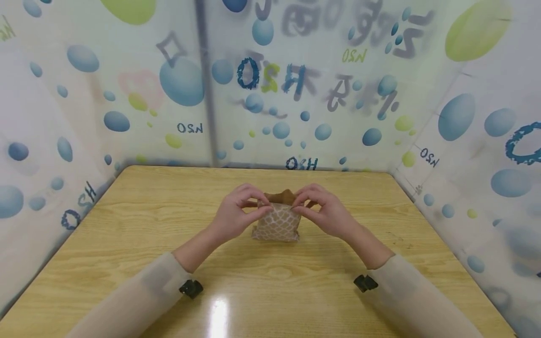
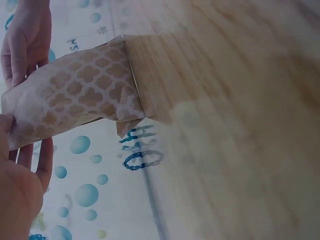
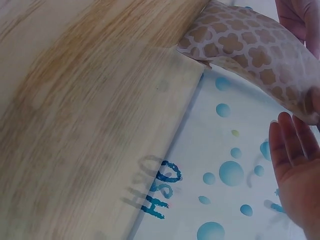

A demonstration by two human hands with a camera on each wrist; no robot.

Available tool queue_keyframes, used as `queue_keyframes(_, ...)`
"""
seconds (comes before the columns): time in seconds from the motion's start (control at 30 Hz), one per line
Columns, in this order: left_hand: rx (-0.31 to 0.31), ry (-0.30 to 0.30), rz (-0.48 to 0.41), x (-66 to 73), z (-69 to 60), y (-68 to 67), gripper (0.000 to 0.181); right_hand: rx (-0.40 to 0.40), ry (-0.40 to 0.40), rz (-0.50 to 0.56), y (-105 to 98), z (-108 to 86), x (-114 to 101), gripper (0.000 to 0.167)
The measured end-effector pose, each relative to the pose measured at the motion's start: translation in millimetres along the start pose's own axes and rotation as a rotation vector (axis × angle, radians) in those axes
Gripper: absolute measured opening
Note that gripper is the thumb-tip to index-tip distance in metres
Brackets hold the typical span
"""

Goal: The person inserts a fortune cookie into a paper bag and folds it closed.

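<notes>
A small brown paper bag (image 1: 277, 224) with a white lattice print stands on the table, its plain brown upper edge (image 1: 281, 197) showing behind the patterned front. My left hand (image 1: 241, 210) pinches the bag's top left corner between thumb and fingers. At the top right corner, my right hand (image 1: 323, 210) pinches it the same way. Up close in the left wrist view, the patterned bag (image 2: 90, 82) bulges, with a flap sticking out at its base. From the right wrist, the bag (image 3: 250, 47) appears curved, and several fingers (image 3: 292, 140) extend beside it. What the bag contains is hidden.
The wooden table (image 1: 148, 225) spreads around the bag on all sides. Behind it and at both sides hang pale curtains (image 1: 296, 108) printed with blue and green dots. A black clip (image 1: 191, 288) sits at the left cuff and another black clip (image 1: 365, 283) at the right.
</notes>
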State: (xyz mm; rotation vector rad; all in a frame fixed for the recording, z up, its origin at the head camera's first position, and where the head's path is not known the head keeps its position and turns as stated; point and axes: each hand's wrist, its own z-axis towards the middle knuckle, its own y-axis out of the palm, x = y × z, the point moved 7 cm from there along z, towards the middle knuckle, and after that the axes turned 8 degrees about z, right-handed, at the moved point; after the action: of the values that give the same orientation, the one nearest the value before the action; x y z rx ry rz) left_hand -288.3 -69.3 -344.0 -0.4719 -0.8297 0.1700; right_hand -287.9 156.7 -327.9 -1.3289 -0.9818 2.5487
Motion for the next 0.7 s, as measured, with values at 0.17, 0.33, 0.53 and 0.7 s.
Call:
queue_keyframes(0.17,-0.01,-0.069,-0.07,-2.5,0.0,2.2,0.021,0.015,0.021,-0.008,-1,-1.0,3,0.015)
queue_keyframes(0.33,0.001,-0.137,-0.183,-7.5,-0.6,4.3,0.035,0.028,0.154,0.102,1,-0.1,11,0.031)
queue_keyframes(0.53,-0.008,-0.182,-0.205,-10.8,-0.4,6.6,0.036,0.049,0.185,0.16,2,0.2,12,0.012)
queue_keyframes(0.7,-0.054,-0.28,-0.199,-17.1,-1.8,12.5,0.022,0.028,0.198,0.185,5,0.2,17,0.022)
